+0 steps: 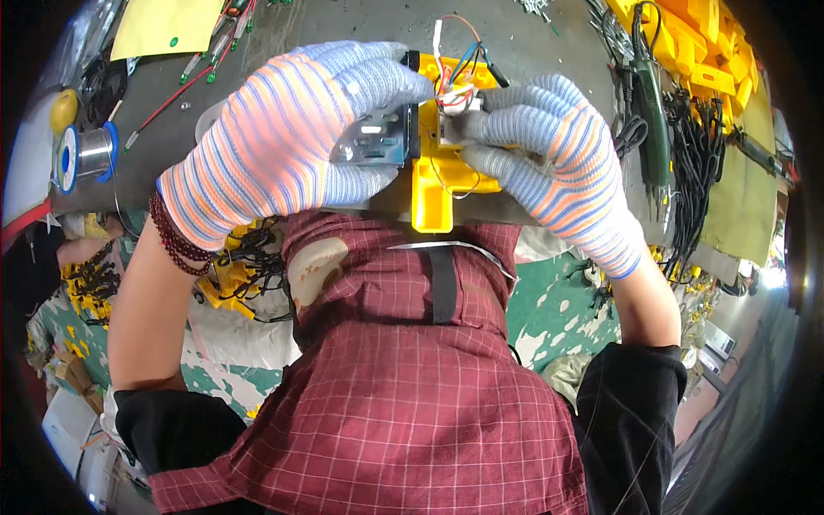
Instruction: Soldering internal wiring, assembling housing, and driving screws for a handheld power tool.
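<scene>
Both of my hands wear striped knit gloves. My left hand [287, 137] is closed around a clear, shiny plastic part [371, 142] at the left side of a yellow plastic housing [432, 196], its index finger reaching to the housing's top. Inside the open housing sits a small white component [459, 101]. Thin red, white, blue and black wires [468, 60] rise from it. From the right, my right hand [554, 142] pinches the white component, with its lower fingers beside the housing. The fingertips partly hide what they grip.
A solder wire spool [88, 157] stands at the left on the dark table [309, 21], near red wires [167, 112] and a yellow sheet [163, 26]. At the right lie a dark green corded tool [650, 120], black cables [693, 163] and a pile of yellow housings [691, 43].
</scene>
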### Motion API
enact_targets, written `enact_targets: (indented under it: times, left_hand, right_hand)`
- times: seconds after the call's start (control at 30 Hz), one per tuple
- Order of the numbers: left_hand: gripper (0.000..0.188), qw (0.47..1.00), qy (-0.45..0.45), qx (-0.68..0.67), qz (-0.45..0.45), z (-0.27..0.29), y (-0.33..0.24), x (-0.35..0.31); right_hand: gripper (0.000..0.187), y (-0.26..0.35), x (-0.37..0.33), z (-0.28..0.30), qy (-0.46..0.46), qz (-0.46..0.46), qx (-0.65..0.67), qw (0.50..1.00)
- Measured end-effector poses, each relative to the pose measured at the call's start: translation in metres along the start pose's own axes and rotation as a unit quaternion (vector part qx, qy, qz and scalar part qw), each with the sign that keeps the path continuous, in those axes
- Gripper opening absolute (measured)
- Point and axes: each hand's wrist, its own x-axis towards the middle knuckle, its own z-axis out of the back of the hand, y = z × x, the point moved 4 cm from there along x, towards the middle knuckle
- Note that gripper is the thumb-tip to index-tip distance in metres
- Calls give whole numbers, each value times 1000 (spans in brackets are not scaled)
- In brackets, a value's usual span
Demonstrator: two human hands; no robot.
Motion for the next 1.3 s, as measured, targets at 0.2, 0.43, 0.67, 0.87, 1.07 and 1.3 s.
enact_targets:
  times: [0.2, 0.43, 0.67, 0.87, 1.07, 1.3]
  left_hand:
    - [66, 999, 20, -45, 2, 6, 0, 8]
    - [65, 990, 52, -116, 68, 15, -1, 11]
    - [50, 986, -35, 164, 0, 10, -39, 4]
    - [30, 970, -137, 199, -10, -29, -53, 11]
    - [28, 973, -116, 197, -19, -30, -54, 24]
    - [40, 977, -69, 199, 24, -26, -59, 28]
  right_hand:
    - [35, 9, -1, 15, 43, 3, -57, 997]
    - [60, 18, -7, 6, -2, 91, -160, 983]
    - [49, 0, -12, 8, -80, 107, -74, 988]
    - [44, -4, -10, 10, -129, 83, 1, 988]
    - [40, -7, -16, 8, -152, 80, -22, 985]
    - [33, -51, -72, 59, -241, -102, 14, 965]
